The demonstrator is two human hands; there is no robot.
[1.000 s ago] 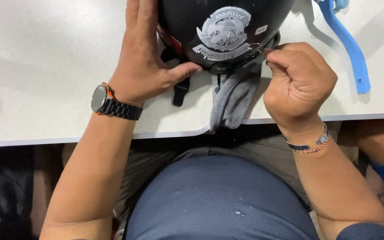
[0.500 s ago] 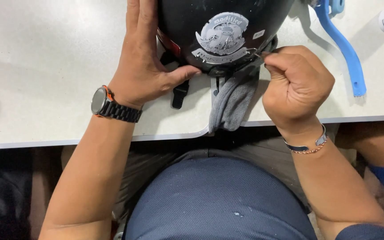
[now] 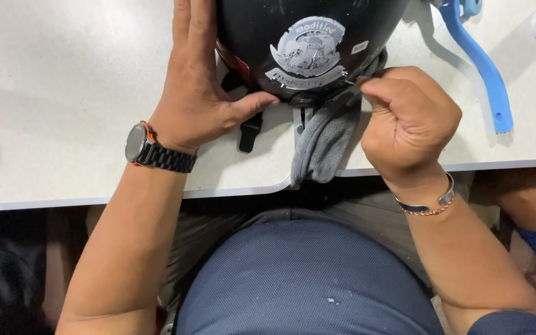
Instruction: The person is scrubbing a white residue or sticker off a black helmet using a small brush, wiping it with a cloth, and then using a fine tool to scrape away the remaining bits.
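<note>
Silver round sticker (image 3: 308,53) on the glossy black helmet (image 3: 305,37) looks mostly stuck, my left hand (image 3: 196,93) spread flat bracing, my right hand (image 3: 404,118) fisted, fingertips pinching its lifted edge.

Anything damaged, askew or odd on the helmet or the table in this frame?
Yes. The silver sticker on the black helmet looks worn and patchy, and its right edge is lifted where the right hand pinches it. The left hand steadies the helmet. A grey cloth droops over the table edge.
</note>
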